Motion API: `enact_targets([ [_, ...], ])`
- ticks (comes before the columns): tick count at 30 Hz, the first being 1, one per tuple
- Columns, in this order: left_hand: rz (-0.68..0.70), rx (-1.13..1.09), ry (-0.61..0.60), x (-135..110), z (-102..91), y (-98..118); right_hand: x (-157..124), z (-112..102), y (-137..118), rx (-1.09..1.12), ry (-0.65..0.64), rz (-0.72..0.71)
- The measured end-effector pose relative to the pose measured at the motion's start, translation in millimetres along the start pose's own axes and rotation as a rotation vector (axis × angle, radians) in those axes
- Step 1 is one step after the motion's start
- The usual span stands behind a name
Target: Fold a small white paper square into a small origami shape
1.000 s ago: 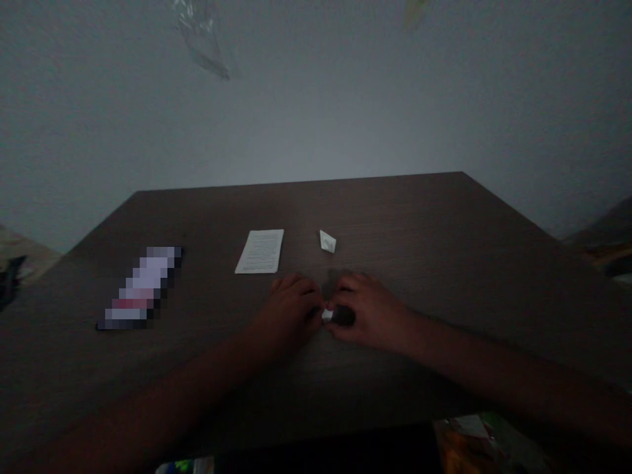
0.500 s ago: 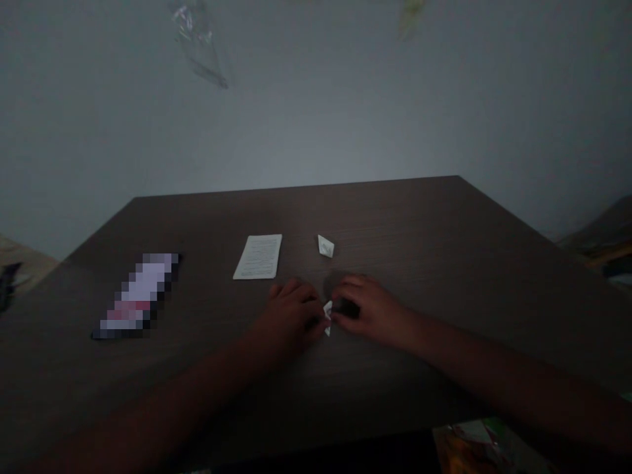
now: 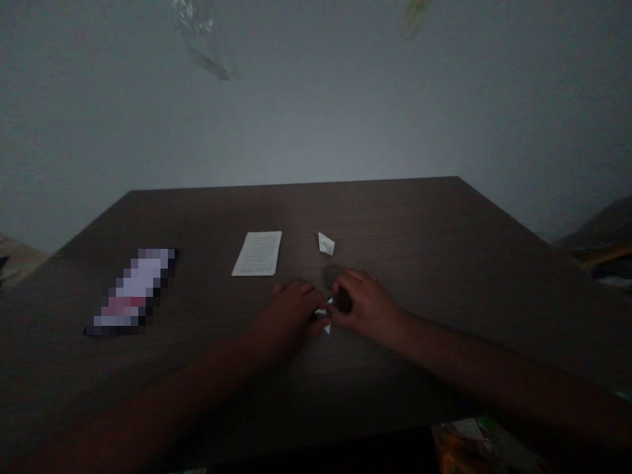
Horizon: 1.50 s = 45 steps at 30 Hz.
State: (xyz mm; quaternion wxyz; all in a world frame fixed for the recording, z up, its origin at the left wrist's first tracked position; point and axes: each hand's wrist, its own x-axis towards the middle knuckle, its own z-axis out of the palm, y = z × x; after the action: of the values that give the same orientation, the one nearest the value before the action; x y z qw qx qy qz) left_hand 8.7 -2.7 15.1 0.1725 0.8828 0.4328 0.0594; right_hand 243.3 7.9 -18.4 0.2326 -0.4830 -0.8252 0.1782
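Note:
Between my two hands is a small piece of folded white paper (image 3: pixel 328 328), low over the dark table (image 3: pixel 395 217). Much of it is covered by my fingers. My left hand (image 3: pixel 296 312) pinches it from the left, thumb toward me. From the other side, my right hand (image 3: pixel 363 301) grips its upper part between thumb and fingertips, with the fingers curled. Just beyond the hands lies a second folded paper piece (image 3: pixel 326 244), pointed at its top. Left of that piece rests a flat stack of printed paper sheets (image 3: pixel 259 253).
A phone (image 3: pixel 135 286) with a blurred-out screen lies on the table's left side. Behind the table rises a pale wall (image 3: pixel 326 118) with a clear plastic bag (image 3: pixel 200 36) on it. Colourful packaging (image 3: pixel 461 444) shows below the near edge.
My right fingers have closed in on the paper and bent more tightly. The paper between my hands shows a different shape. The view has shifted slightly.

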Motion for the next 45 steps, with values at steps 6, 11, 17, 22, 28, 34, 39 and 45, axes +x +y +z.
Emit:
enact_targets([
  [6, -0.002, 0.036, 0.023, -0.9, -3.9, 5.4, 5.7, -3.3, -0.1, -0.015, 0.024, 0.058],
  [11, -0.007, 0.033, 0.013, 0.0, -1.6, 3.3, 9.3, -4.2, 6.8, -0.025, 0.067, 0.081],
  [17, -0.001, 0.013, 0.020, -1.7, 1.2, -0.1, 1.3, -8.4, 10.4, 0.031, 0.009, -0.154],
  [22, -0.015, -0.013, -0.014, -2.6, 1.6, -0.1, -14.4, -19.7, 1.8, -0.095, -0.150, -0.328],
  [28, -0.013, 0.012, -0.018, -2.8, -1.0, 3.2, -14.0, -19.6, 5.9, -0.188, -0.212, -0.298],
  [34, -0.022, 0.023, -0.043, -3.7, -7.4, 7.1, -3.0, -16.6, 10.9, -0.238, -0.187, -0.224],
  [39, -0.029, 0.056, -0.029, -3.7, -5.6, 5.7, -5.4, -14.9, 4.2, -0.247, -0.187, -0.220],
  [45, -0.007, 0.083, -0.036, -1.3, -0.3, -0.1, -6.4, -11.6, -0.3, -0.188, -0.178, -0.156],
])
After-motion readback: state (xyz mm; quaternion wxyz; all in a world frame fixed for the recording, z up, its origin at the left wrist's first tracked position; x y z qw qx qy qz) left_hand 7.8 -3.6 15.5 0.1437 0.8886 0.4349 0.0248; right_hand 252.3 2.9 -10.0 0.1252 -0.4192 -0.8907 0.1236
